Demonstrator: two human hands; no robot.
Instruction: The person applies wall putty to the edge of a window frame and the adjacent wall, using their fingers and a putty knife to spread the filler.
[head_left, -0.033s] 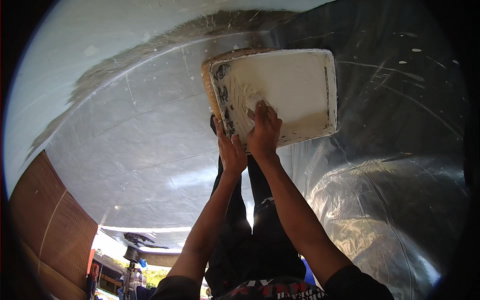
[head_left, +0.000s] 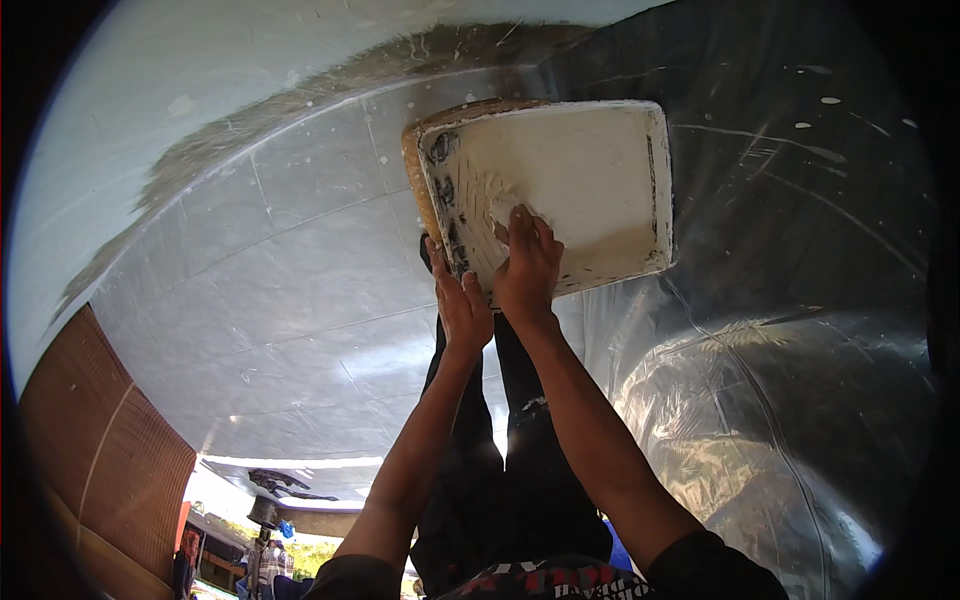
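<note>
A paint tray with cream-coloured paint in it and a ribbed slope on its left side stands in front of me. My left hand is at its near left corner, fingers along the outside and thumb on the inner side, so the rim lies between them. Over the slope, my right hand has its fingers closed on a paint-covered lump. This lump touches the wet paint; the coating and my fingers hide what kind of thing it is.
Grey sheeting lies under the tray, and shiny, paint-spotted plastic spreads on the right. A pale curved wall with a dark lower band borders the far left. A brown ribbed panel stands at the near left.
</note>
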